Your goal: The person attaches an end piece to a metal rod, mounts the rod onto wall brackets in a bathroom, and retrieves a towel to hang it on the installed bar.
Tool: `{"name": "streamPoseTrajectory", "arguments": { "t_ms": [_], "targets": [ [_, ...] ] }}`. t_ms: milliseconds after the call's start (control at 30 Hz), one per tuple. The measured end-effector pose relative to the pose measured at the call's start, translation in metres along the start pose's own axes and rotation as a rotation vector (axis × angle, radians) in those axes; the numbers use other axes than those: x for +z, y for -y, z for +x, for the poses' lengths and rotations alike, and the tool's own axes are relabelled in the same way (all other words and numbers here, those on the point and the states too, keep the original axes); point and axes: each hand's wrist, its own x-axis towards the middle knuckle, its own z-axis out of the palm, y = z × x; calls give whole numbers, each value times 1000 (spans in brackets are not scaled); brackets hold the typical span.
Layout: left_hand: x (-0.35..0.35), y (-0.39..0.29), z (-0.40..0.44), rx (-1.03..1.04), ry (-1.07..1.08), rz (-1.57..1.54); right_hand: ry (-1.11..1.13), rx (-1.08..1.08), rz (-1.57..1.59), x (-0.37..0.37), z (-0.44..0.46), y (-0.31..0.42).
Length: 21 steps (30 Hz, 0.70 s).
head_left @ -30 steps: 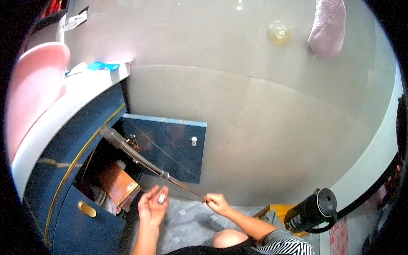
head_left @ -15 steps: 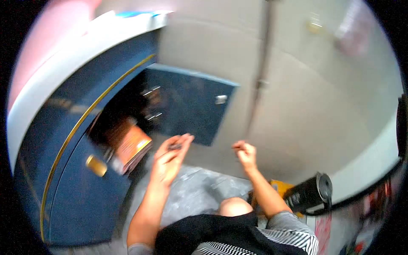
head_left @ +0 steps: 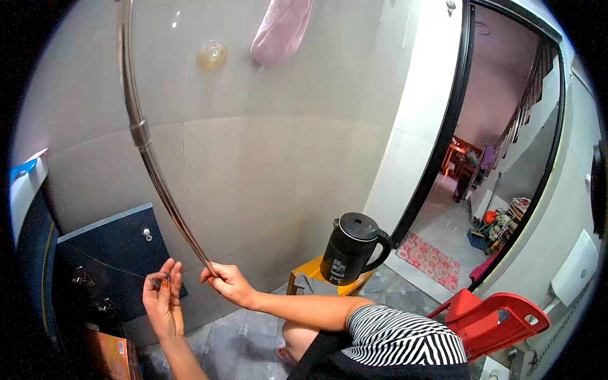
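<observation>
A slim metal telescopic pole (head_left: 161, 180) with a collar joint runs from the top edge of the view down to my right hand (head_left: 233, 286). The fingers of that hand are closed around its lower end. Just to the left, apart from the pole's tip, is my left hand (head_left: 164, 304), palm up with bent fingers. It pinches a small dark, shiny piece (head_left: 156, 282) whose kind I cannot make out. Behind my left hand is an open dark blue cabinet door (head_left: 114, 253) with a small white knob and metal hinges.
A black electric kettle (head_left: 349, 252) stands on a yellow stool (head_left: 310, 269) to my right. A red plastic chair (head_left: 487, 323) is at the lower right. Beyond the doorway lies a pink patterned mat (head_left: 430, 259). An orange box (head_left: 111, 354) sits at lower left.
My view has turned to the right, bringing the doorway and red chair in. The hands have come closer together. My right hand still has the pole, and my left still pinches the small dark piece.
</observation>
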Motion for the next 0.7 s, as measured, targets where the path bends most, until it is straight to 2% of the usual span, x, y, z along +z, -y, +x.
{"name": "streamPoseTrajectory", "arguments": {
  "t_ms": [67, 133, 233, 300, 367, 400, 433, 567, 700],
  "targets": [
    [-9, 1, -9, -33, -32, 13, 49, 110, -4, -1, -5, 5],
    [-10, -1, -13, -43, -81, 94, 54, 67, 3, 6, -7, -1],
    [-5, -13, -22, -57, -25, 261, 100, 49, 14, 11, -4, -9],
    [-10, -12, -26, -5, -75, 337, 52, -134, 39, 27, 0, -20],
    [-17, -19, -28, -19, -24, 125, 79, 84, -20, 27, -8, -13],
    [-18, -24, -30, -72, -22, 47, 90, 72, -61, 27, -7, -8],
    [-17, -31, -32, -115, -33, -28, 57, 145, 66, 32, -11, -12],
    [-6, -42, -34, -148, -9, -163, 35, 164, 193, 28, -9, 16],
    [-9, -37, -28, -166, 8, -270, 63, 188, 325, 31, -5, 2]
  ]
}}
